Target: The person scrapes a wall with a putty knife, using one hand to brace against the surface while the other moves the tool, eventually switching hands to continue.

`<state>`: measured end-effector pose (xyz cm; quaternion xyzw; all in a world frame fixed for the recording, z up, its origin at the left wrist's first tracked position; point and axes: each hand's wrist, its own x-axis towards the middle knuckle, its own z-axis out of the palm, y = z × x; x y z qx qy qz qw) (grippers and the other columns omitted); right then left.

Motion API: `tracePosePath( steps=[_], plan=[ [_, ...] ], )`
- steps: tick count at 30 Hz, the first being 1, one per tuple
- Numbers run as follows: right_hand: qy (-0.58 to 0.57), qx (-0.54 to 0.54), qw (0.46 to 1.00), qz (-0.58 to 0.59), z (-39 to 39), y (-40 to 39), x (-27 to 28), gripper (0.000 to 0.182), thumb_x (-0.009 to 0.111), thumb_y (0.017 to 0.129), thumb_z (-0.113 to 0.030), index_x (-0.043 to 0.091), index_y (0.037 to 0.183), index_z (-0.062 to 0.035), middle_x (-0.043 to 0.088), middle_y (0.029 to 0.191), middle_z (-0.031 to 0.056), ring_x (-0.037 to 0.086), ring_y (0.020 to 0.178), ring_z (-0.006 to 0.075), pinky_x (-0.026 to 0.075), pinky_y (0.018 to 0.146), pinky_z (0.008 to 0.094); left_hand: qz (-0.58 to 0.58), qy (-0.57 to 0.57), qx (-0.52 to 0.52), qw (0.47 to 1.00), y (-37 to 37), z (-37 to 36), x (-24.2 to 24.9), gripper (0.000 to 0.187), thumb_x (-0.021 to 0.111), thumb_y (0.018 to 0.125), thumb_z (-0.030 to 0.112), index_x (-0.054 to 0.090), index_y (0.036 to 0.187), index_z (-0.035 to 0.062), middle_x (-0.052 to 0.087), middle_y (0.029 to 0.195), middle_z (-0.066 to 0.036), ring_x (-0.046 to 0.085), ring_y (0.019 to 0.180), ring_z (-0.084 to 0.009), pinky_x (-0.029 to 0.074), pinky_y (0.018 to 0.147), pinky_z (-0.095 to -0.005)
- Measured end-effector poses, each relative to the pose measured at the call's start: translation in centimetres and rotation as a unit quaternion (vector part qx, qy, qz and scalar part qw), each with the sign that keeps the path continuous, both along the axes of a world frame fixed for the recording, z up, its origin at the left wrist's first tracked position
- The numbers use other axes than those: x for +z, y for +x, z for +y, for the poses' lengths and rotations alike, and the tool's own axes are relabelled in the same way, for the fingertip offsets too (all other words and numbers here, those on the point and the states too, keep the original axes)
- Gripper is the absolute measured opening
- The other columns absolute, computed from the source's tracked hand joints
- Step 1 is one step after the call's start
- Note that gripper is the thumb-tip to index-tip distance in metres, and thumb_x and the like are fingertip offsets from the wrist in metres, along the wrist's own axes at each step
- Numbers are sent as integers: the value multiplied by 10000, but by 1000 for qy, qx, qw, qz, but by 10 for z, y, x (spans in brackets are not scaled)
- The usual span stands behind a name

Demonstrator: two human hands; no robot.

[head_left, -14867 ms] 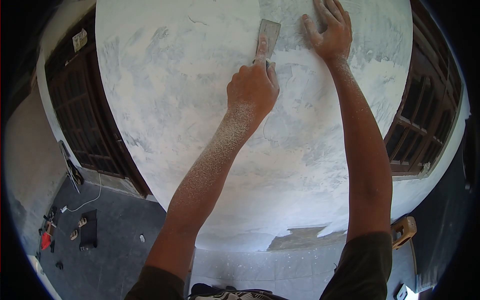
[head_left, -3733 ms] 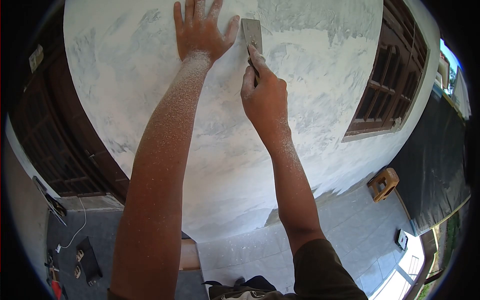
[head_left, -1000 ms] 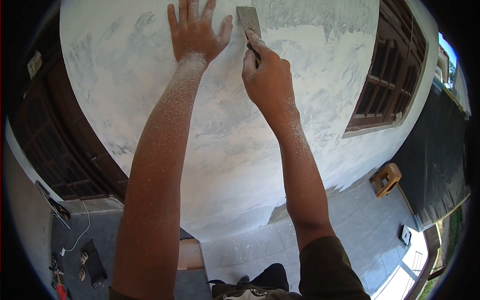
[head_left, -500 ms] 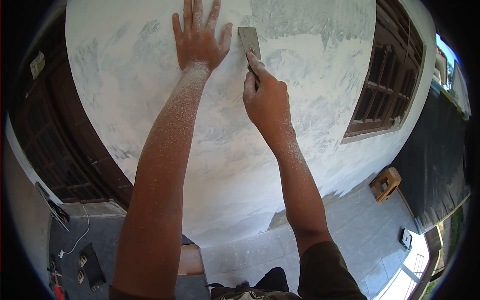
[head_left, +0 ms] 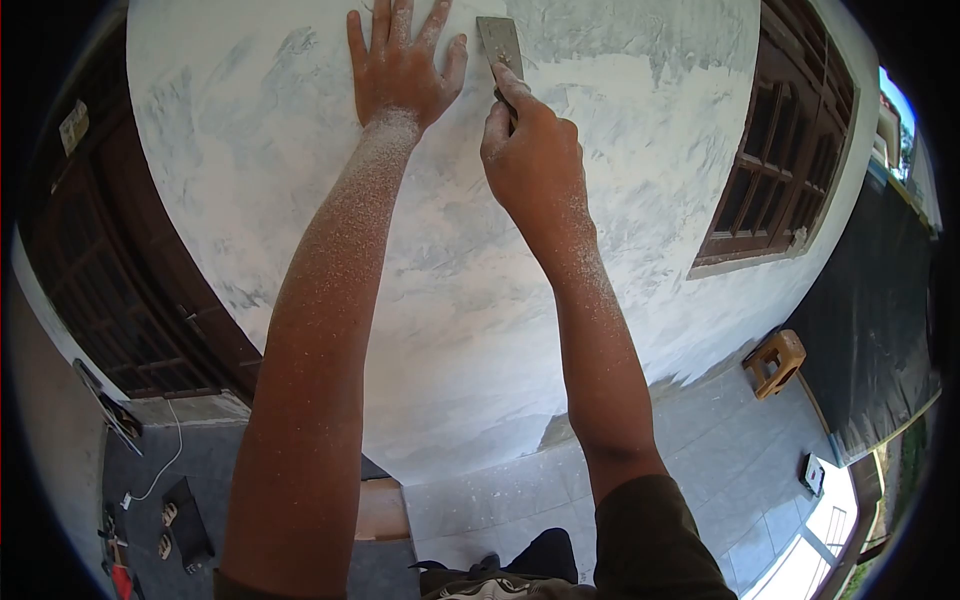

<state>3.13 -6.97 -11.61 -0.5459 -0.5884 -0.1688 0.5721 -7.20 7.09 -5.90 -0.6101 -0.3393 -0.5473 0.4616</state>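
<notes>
My right hand grips a putty knife by its handle, the forefinger stretched along the base of the blade. The flat metal blade points up and lies against the wall, which is coated in patchy white and grey filler. To its left, my left hand rests on the wall with its fingers spread, holding nothing. White dust covers both wrists and forearms. A bare grey patch of wall shows to the right of the blade.
A brown wooden window is set in the wall at right, a dark door at left. On the tiled floor stand a brown stool and a small white-and-black box. A white cable and sandals lie at lower left.
My right hand has slid the putty knife upward along the wall. My left hand stays spread on the wall, with only a slight shift in view.
</notes>
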Motion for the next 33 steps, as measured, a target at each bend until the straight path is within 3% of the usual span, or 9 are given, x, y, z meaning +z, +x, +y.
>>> tracePosePath(
  steps=[2, 11, 23, 29, 33],
  plan=[
    [-41, 6, 999, 3, -3, 0, -9, 392, 507, 987, -127, 595, 1359, -38, 713, 785, 222, 728, 715, 362, 601, 674, 468, 0, -2, 1, 1000, 0, 0, -1, 638, 533, 957, 411, 390, 1539, 192, 196, 1658, -140, 110, 1549, -295, 44, 1245, -540],
    [-23, 17, 1000, 10, -4, 1, 0, 390, 504, 982, -123, 602, 1349, -38, 718, 825, 236, 729, 783, 389, 603, 713, 476, -2, -5, -25, 1000, -1, -2, -1, 631, 539, 948, 368, 396, 1535, 187, 196, 1660, -133, 103, 1551, -294, 51, 1246, -539],
    [-52, 11, 998, 18, -7, -2, -13, 382, 500, 985, -125, 607, 1341, -36, 718, 828, 233, 731, 777, 373, 603, 709, 473, -4, -5, -14, 1000, 0, -2, 0, 641, 556, 938, 361, 400, 1533, 180, 202, 1655, -144, 122, 1547, -300, 64, 1247, -538],
    [-3, 8, 1000, 4, 3, -3, 7, 389, 501, 989, -128, 601, 1356, -48, 717, 799, 230, 733, 729, 358, 604, 696, 469, -2, 3, -17, 1000, 0, 1, -1, 642, 559, 934, 360, 406, 1531, 180, 217, 1650, -145, 131, 1545, -303, 72, 1245, -540],
    [-37, 27, 999, 16, -2, -2, -12, 391, 499, 989, -128, 598, 1359, -46, 715, 789, 227, 731, 715, 359, 604, 690, 468, -4, -13, -17, 1000, 0, -2, -1, 649, 559, 933, 366, 399, 1534, 182, 210, 1654, -140, 127, 1546, -297, 70, 1246, -541]
  ],
)
